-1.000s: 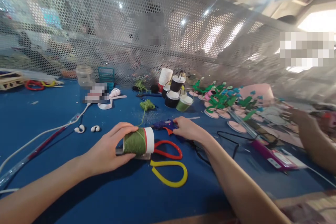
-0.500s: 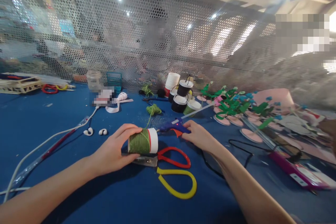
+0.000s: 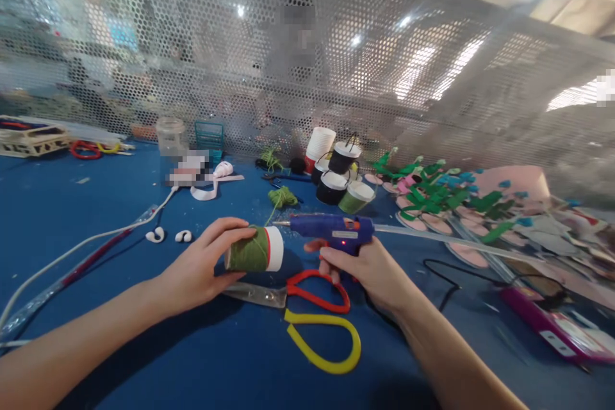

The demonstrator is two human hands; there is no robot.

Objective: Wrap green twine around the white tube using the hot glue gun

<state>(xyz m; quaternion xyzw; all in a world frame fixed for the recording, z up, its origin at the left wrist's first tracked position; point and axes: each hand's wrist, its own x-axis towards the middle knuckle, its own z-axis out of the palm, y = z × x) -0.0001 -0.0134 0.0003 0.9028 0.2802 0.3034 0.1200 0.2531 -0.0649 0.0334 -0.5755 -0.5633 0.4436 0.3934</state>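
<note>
My left hand [image 3: 209, 262] is wrapped round a small cup lying on its side, wound with green yarn [image 3: 248, 251]; its white rim [image 3: 275, 248] faces right, with a red band beside it. A strand runs from the cup to a loose green yarn bundle [image 3: 282, 196] behind. In my right hand [image 3: 368, 269] is a blue hot glue gun [image 3: 331, 229] with a long clear glue stick [image 3: 432, 237] out of its back. Its metal nozzle points left, just above the cup's rim. Scissors with one red and one yellow handle [image 3: 353, 349] lie open below.
Behind stand small cups wrapped in black and green [image 3: 331, 187] and a white cup stack [image 3: 321, 141]. Green paper plants on pink discs [image 3: 437, 195] spread at right, near a purple power strip [image 3: 552, 323]. Earphones [image 3: 156, 235] and a white cable lie left. A perforated metal screen [image 3: 192, 64] closes the back.
The glue gun has turned so that its nozzle points left and its glue stick trails right. Its nozzle has risen above the cup rim. My left hand keeps hold of the cup.
</note>
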